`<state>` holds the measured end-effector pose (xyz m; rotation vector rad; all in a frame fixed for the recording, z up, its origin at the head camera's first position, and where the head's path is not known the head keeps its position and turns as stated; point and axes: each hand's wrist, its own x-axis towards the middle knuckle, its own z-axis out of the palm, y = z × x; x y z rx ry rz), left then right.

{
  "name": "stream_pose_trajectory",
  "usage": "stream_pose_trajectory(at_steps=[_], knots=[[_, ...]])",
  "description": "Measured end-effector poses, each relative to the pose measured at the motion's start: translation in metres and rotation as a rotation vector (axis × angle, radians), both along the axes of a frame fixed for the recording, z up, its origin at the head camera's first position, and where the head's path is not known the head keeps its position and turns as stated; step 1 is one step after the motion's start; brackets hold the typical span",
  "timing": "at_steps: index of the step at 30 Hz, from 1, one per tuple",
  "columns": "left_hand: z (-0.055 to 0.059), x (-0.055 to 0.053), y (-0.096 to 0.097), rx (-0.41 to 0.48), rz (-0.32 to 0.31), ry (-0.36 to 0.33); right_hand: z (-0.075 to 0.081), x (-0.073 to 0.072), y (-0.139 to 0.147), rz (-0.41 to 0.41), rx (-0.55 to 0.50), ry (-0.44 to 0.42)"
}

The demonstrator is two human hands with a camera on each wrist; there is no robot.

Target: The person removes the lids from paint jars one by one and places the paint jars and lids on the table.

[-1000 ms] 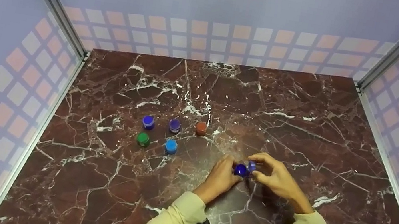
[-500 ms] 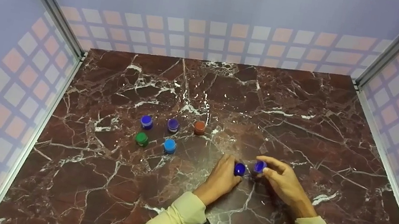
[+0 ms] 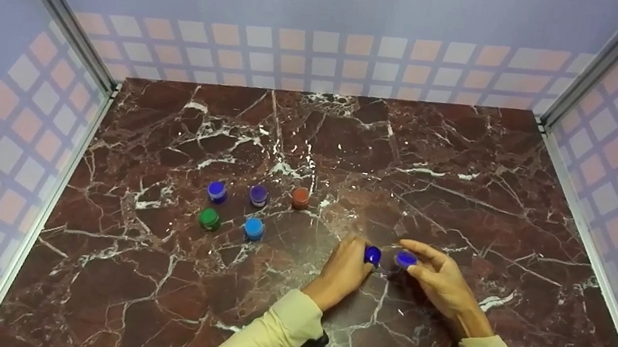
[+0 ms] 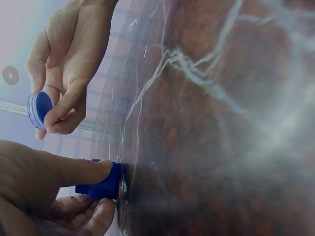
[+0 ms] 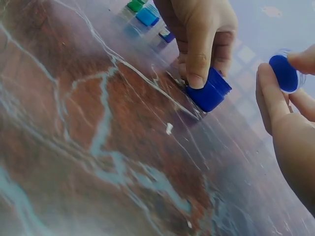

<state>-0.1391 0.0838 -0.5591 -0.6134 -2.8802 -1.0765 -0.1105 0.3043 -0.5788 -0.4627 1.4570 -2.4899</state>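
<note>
My left hand [image 3: 347, 268] grips a small dark blue paint jar [image 5: 210, 91] low at the table, thumb on one side and fingers on the other. The jar's top is uncovered and blue shows inside it. Just to the right, my right hand [image 3: 444, 282] pinches the jar's round lid [image 4: 40, 109] between thumb and fingers, raised off the table. Blue colour covers the lid's inner face. A short gap separates lid and jar.
Several closed paint jars stand left of my hands: a blue jar [image 3: 217, 191], a purple jar [image 3: 258, 195], a brown-orange jar [image 3: 300, 198], a green jar [image 3: 209, 218] and a light blue jar [image 3: 253, 228]. Patterned panels [image 3: 327, 63] enclose the marble-look table [image 3: 142, 271].
My right hand has drawn the lid away from the jar to the right and turned its inner side into view. The left hand keeps hold of the jar, which now leans slightly.
</note>
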Motion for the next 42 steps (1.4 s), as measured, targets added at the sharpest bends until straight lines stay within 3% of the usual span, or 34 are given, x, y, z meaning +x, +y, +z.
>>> stream_pose_trajectory(at_steps=[7, 12, 18, 21, 25, 30, 34, 42], knots=[[0.0, -0.016, 0.016, 0.008, 0.001, 0.025, 0.002, -0.001, 0.01, -0.019, 0.123, 0.002], [-0.001, -0.028, 0.027, -0.007, 0.009, 0.06, 0.004, -0.002, 0.016, -0.062, 0.254, -0.051], [-0.003, -0.045, 0.04, -0.003, 0.042, 0.014, 0.008, -0.002, 0.024, -0.112, 0.527, -0.072], [-0.002, -0.054, 0.047, 0.003, 0.062, -0.021, 0.01, -0.003, 0.027, -0.13, 0.6, -0.081], [-0.002, -0.067, 0.055, 0.017, 0.077, -0.051, 0.013, -0.005, 0.031, -0.155, 0.592, -0.082], [-0.001, -0.08, 0.062, 0.029, 0.089, -0.062, 0.012, -0.009, 0.035, -0.153, 0.481, -0.042], [-0.001, -0.087, 0.065, 0.042, 0.091, -0.051, 0.011, -0.012, 0.038, -0.156, 0.478, -0.017], [-0.007, -0.102, 0.071, 0.069, 0.09, 0.001, 0.01, -0.016, 0.039, -0.233, 0.582, -0.16]])
